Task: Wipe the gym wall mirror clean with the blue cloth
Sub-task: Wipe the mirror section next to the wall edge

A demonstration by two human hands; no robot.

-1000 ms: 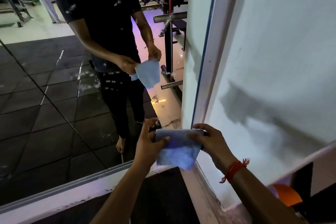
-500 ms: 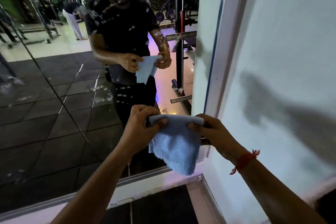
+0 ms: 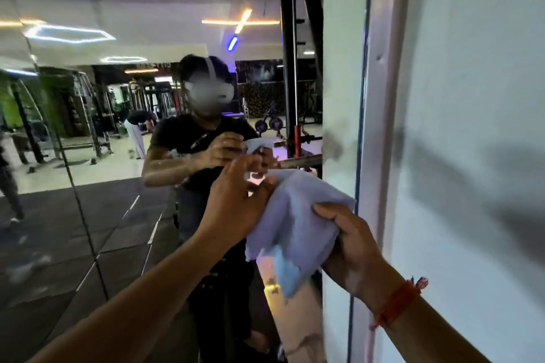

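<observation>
From the head view, the blue cloth (image 3: 298,224) hung bunched in front of the gym wall mirror (image 3: 88,156), near its right edge at about four o'clock, with the right hand (image 3: 351,247) gripping its right side and the left hand (image 3: 236,209) pinching its upper left fold. I judged the wiping not yet begun: the cloth looked held off the glass rather than pressed to it, though contact was hard to tell. Pale smudges showed low on the mirror at about seven o'clock, so nearly all of the job was left.
</observation>
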